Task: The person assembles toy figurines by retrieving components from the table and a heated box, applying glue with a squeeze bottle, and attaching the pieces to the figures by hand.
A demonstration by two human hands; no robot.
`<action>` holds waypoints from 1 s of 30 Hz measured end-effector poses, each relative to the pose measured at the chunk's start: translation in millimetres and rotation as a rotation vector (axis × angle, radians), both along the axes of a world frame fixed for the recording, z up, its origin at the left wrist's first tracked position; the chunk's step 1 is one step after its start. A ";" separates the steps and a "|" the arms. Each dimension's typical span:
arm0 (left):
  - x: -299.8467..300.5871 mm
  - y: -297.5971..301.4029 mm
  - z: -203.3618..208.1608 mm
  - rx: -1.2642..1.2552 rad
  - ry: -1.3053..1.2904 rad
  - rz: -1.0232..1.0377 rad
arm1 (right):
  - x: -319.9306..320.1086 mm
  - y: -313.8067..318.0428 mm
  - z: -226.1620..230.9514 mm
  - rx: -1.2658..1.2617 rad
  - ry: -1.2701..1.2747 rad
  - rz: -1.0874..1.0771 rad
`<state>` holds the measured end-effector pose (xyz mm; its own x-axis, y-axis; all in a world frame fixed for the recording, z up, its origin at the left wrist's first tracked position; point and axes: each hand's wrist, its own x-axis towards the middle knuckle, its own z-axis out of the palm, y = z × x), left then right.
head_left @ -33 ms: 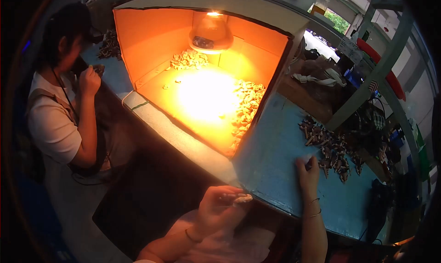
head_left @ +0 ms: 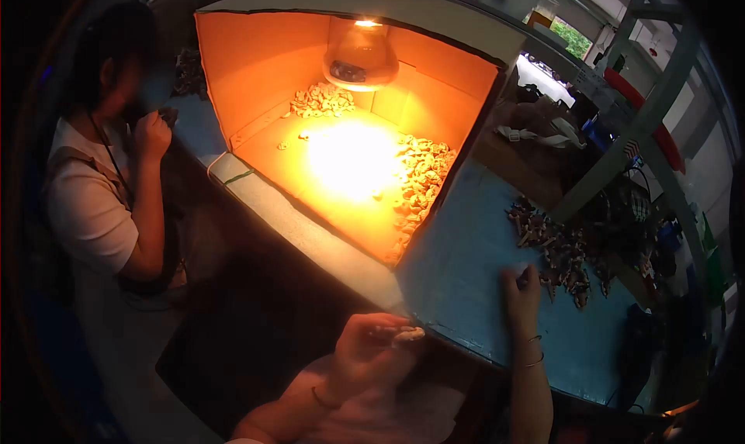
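Observation:
My left hand is closed at the table's front edge, pinching a small pale moulded piece that sticks out past its fingertips. Over the blue tabletop, my right hand has its fingers curled together beside a pile of small dark-and-pale figures. A small dark bit shows between those fingers, too small to make out. To the left of both hands stands an open-fronted box, lit orange by a heat lamp. Pale pieces lie heaped along its right side, and a smaller heap rests at the back.
A co-worker at the left holds a small thing up in one hand. A greenish metal post slants up at the right, with bags behind. A dark object sits at the tabletop's right end.
The view has shifted very slightly and looks a little darker. Both hands keep almost the same place and grip.

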<state>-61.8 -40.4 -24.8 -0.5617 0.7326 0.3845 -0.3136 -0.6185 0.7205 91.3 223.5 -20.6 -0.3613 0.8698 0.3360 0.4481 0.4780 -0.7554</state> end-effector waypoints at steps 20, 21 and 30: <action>-58.8 -66.3 -2.9 0.002 -0.389 0.138 | -287.8 -75.1 -10.0 0.800 -0.711 -0.080; -59.8 -65.4 -2.3 0.008 -0.419 0.116 | -287.4 -76.3 -9.0 0.792 -0.713 -0.079; -53.1 -50.6 1.9 -0.005 -0.463 -0.028 | -164.0 -170.2 60.7 0.179 0.248 0.687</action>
